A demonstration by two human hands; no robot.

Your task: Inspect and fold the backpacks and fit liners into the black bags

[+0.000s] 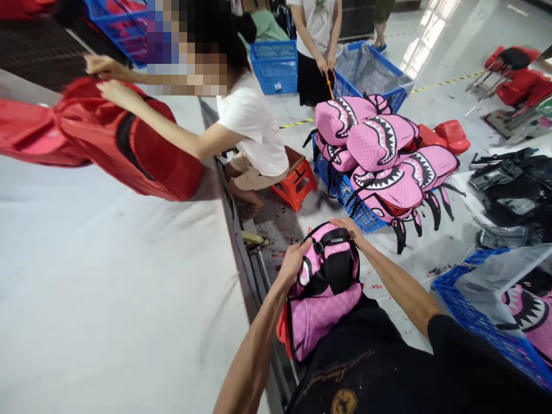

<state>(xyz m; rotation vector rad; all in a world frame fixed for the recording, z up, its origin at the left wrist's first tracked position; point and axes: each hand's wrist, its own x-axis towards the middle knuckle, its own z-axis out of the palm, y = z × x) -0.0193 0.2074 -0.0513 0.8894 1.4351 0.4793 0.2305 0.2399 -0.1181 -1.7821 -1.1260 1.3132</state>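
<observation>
A pink backpack (324,322) with black straps and a bit of red lining rests against my lap, beside the table's edge. My left hand (295,261) grips its upper left side, thumb over the top near a black buckle. On the far upper right edge, my right hand (345,227) is closed round the fabric, its fingertips partly hidden behind the bag. The black straps lie folded across the pink panel between both hands.
A white table (129,299) fills the left. Across it, a seated co-worker (254,126) handles a red bag (129,138). Pink shark-mouth backpacks (375,144) heap on a blue crate (366,215). Another blue crate (457,287) stands at right, near black bags (513,190). An orange stool (297,184) stands ahead.
</observation>
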